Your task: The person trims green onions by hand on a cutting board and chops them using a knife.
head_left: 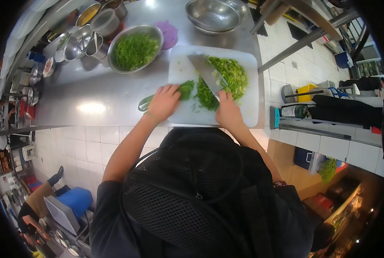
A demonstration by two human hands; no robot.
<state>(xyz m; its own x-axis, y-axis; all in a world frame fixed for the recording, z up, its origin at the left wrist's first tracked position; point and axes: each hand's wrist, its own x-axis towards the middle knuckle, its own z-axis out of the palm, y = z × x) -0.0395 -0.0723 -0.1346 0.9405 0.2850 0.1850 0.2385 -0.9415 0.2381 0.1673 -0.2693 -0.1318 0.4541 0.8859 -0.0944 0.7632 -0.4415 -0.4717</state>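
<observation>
My right hand (229,112) is wrapped round the handle of a knife (203,71), whose broad blade lies across a pile of chopped green onions (234,77). Part of the pile is on each side of the blade. My left hand (164,102) presses down on a bunch of uncut green onions (186,89), fingers curled over it; the stalks stick out on both sides of the hand. All of this rests on a white cutting board (248,114) at the front edge of the steel table (71,86).
Behind my left hand stands a steel bowl (152,60) of chopped greens, beside a purple cloth (171,35). Stacked metal bowls (213,19) sit at the back. Several pots and a steel bowl (77,45) stand farther left. A person (34,206) is at the lower left.
</observation>
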